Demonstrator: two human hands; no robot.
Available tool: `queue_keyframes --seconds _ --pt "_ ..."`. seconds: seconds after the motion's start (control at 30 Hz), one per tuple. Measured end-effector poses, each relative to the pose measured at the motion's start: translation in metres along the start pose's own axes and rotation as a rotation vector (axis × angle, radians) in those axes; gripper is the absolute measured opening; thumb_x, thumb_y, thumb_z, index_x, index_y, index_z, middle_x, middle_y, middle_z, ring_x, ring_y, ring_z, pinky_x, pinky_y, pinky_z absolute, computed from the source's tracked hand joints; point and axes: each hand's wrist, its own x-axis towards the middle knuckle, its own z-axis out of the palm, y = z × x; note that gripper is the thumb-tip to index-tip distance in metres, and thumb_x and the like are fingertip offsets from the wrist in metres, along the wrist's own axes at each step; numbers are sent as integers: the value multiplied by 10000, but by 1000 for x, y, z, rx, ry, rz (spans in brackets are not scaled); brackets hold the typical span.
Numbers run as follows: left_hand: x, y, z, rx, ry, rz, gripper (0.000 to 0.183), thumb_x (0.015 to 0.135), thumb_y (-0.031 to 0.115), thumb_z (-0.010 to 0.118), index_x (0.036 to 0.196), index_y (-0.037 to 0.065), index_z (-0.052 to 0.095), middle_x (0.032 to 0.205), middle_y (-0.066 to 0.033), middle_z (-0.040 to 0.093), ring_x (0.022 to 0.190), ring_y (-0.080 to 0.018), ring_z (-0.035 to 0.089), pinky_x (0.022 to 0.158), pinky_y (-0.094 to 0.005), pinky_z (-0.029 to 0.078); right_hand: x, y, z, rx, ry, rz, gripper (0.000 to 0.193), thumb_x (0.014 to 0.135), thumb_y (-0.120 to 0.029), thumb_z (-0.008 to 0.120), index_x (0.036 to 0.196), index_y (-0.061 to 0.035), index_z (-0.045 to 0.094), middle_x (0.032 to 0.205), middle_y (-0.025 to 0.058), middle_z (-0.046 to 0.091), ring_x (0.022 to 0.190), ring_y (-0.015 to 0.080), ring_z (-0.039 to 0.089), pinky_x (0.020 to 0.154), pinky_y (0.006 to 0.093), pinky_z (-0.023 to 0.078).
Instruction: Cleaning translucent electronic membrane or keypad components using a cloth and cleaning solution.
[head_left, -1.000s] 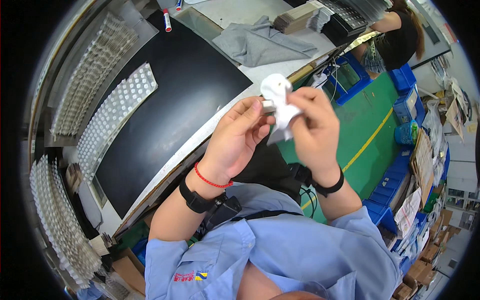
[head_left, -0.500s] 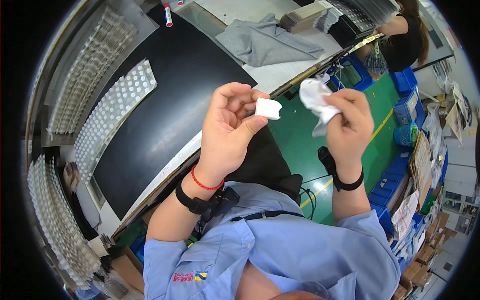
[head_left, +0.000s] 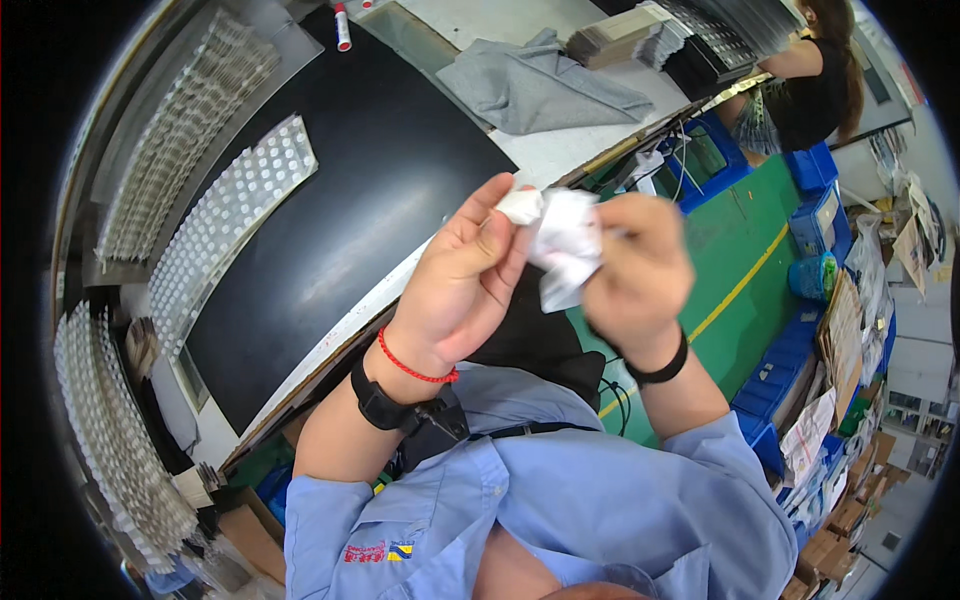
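A small white block-like piece [head_left: 521, 207] is pinched between the thumb and fingers of my left hand [head_left: 462, 262]. My right hand [head_left: 640, 270], smeared by motion, grips a crumpled white cloth [head_left: 567, 240]. The cloth is up against the white piece or just beside it; the blur hides whether they touch. Both hands are raised in front of my body, near the edge of the black-topped table [head_left: 360, 130].
A tray with rows of small white pieces [head_left: 235, 220] lies on the table, with more stacked trays [head_left: 190, 130] beyond it. Further off are a red-and-white marker [head_left: 343, 30], a grey cloth [head_left: 540, 85] and a seated person [head_left: 815, 90]. Blue bins [head_left: 780, 370] line the right.
My right hand has swung left with the white cloth, bringing it to the white piece. My left hand has tilted the piece slightly and stays in about the same place.
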Motion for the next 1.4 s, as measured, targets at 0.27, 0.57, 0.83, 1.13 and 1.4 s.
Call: queue_keyframes --seconds 0.27,0.57,0.83,1.13,1.4 --pt "-14 13 -13 -4 33 50 365 1015 72 566 1372 55 494 1308 -110 604 1212 -190 600 1069 -286 492 16 -1 20 121 -90 -47 273 627 102 624 843 -36 719 904 110 664 807 288 636 728 371 529" --pt "-65 23 2 191 -54 -42 574 902 144 756 1395 85 469 1214 -99 583 1121 -212 630 906 -237 537 116 59 134 -65 -433 -148 117 731 33 637 828 49 701 932 222 665 872 392 662 774 439 548" --pt "-137 61 -10 250 -138 81 578 849 73 786 1340 65 482 1149 -188 606 1030 -275 670 859 -359 550 87 8 9 -62 -2091 -93 273 670 -17 610 925 -34 706 896 186 642 864 364 628 733 432 518" --pt "-158 91 -18 375 126 433 697 820 148 840 1387 84 440 1158 -95 498 981 -195 574 772 -226 569 113 53 103 -258 -250 -224 232 812 -26 599 1031 6 667 906 218 655 880 404 634 809 468 515" --pt "-182 99 -27 144 -32 440 526 929 -32 651 1364 94 383 1199 -44 398 1065 -145 490 1028 -277 554 -186 104 75 -392 -773 414 542 825 -290 711 1268 6 616 1308 220 615 1209 384 585 1043 481 457"
